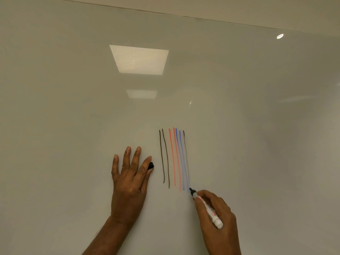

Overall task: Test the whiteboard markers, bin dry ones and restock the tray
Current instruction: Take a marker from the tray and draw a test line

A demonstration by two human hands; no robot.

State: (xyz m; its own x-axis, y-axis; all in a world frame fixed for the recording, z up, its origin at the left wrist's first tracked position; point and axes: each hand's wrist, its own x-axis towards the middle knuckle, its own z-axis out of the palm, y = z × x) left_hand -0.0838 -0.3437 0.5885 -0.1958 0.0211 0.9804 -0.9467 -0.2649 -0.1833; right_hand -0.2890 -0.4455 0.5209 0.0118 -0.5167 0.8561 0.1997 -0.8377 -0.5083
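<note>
My right hand grips a white-barrelled marker with a black tip, and the tip touches the whiteboard at the lower end of a thin, faint black line. My left hand lies flat on the board with its fingers spread. A black marker cap sticks out by the tip of that hand's index finger; how it is held is hidden. Several vertical test lines stand between the hands: two black, two red, two blue and the faint black one on the right.
The board's top edge runs across the top of the view with bare wall above. Ceiling lights reflect in the glossy surface. No tray, bin or other markers are in view.
</note>
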